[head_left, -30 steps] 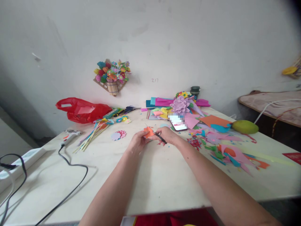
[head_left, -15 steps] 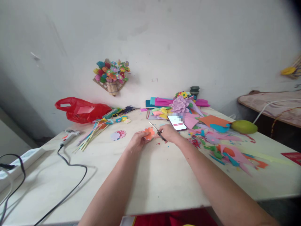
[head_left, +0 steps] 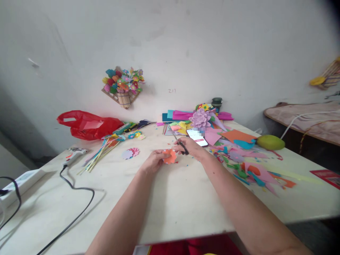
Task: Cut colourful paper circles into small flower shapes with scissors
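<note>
My left hand pinches an orange flower-shaped paper cutout low over the white table. Just to its right, my right hand is closed around small scissors. Their blades point up and to the left, clear of the cutout. A phone with a lit screen lies right behind that hand.
Coloured paper scraps litter the right half. Paper sheets and a purple paper flower sit at the back. Left side: stick flowers, small cutouts, red plastic bag, glue gun with black cord, power strip. A green fruit lies far right.
The scissors have lifted off the orange cutout and swung up to the left. The cutout has turned flatter, showing its flower shape. The view has drifted slightly.
</note>
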Demonstrator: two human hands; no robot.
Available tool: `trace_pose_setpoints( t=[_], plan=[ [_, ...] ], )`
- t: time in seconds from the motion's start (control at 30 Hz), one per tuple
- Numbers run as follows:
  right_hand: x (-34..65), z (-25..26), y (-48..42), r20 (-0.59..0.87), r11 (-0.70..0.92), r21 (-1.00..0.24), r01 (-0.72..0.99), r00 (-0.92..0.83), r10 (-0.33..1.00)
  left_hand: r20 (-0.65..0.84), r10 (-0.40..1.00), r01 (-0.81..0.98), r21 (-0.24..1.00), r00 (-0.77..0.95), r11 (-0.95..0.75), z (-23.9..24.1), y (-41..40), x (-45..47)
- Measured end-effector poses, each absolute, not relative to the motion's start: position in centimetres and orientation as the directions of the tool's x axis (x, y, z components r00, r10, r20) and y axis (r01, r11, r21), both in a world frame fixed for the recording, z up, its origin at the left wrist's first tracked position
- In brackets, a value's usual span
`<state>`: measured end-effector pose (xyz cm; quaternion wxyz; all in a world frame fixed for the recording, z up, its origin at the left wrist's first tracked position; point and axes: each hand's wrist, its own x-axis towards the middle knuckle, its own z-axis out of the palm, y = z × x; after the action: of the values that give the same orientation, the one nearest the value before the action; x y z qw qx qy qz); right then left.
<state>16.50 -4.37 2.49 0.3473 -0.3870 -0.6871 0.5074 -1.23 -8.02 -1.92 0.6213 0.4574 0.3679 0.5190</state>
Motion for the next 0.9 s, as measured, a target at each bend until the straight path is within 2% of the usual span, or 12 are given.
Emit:
trace_pose_setpoints(
  t=[0.1, 0.3, 0.57, 0.73, 0.9],
  plan=[
    [15.6, 2.1, -4.6, 0.147, 0.212, -0.975, 0.067, -0.517, 0.843, 0.019, 0.967, -0.273, 0.961, 0.254, 0.053, -2.0, -8.1, -1.2],
    [15.0, 1.9, -4.9, 0.194, 0.250, -0.966, 0.061, -0.466, 0.863, 0.003, 0.977, -0.262, 0.964, 0.212, 0.054, -1.9, -8.1, -1.2],
    [14.7, 2.2, -5.3, 0.104, 0.128, -0.991, 0.035, -0.392, 0.914, 0.022, 0.998, -0.386, 0.923, 0.054, 0.000, -1.7, -7.9, -1.3],
    [15.5, 1.9, -4.7, 0.002, 0.074, -0.986, 0.151, -0.427, 0.904, 0.085, 0.995, -0.388, 0.920, 0.053, -0.058, -1.8, -7.9, -1.6],
    [17.2, 1.9, -4.1, -0.038, 0.138, -0.960, 0.244, -0.602, 0.798, 0.114, 0.993, -0.411, 0.906, -0.004, -0.106, -1.7, -8.0, -1.7]
  ],
)
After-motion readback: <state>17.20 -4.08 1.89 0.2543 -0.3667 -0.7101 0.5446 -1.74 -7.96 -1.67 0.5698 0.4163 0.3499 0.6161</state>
